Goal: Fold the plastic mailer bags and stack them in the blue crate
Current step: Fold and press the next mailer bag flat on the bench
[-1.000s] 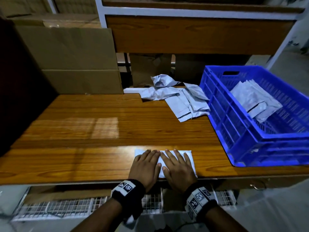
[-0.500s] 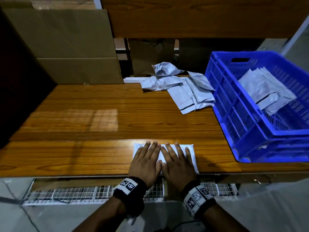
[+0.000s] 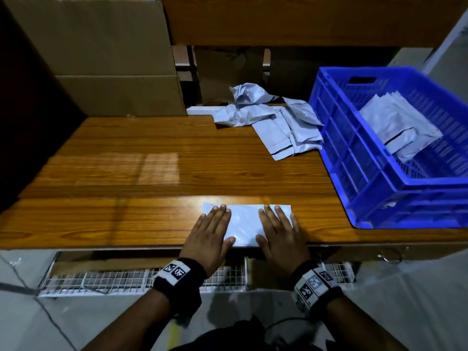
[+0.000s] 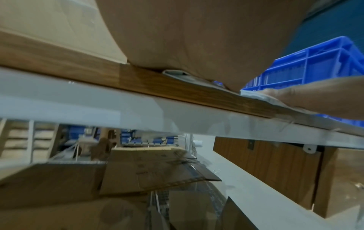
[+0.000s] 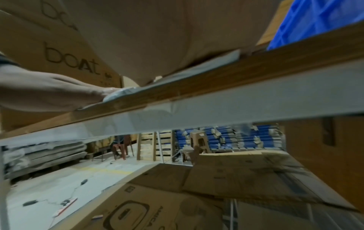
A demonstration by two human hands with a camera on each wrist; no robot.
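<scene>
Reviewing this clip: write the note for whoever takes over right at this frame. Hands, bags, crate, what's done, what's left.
Left hand and right hand: both flat, fingers straight, pressing the folded bag at the near edge of the table.
Blue crate stands at the right of the table and holds a few folded bags.
A loose pile of unfolded bags lies at the back, beside the crate.
Done: this bag is folded.
Left: put it in the crate, then fold and stack the pile.

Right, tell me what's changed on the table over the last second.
Both hands have slid apart along the folded mailer: the left hand toward its left end, the right hand toward its right, fingers flat, pressing it. The mailer stays at the table's front edge; the loose pile and blue crate are unchanged.
</scene>
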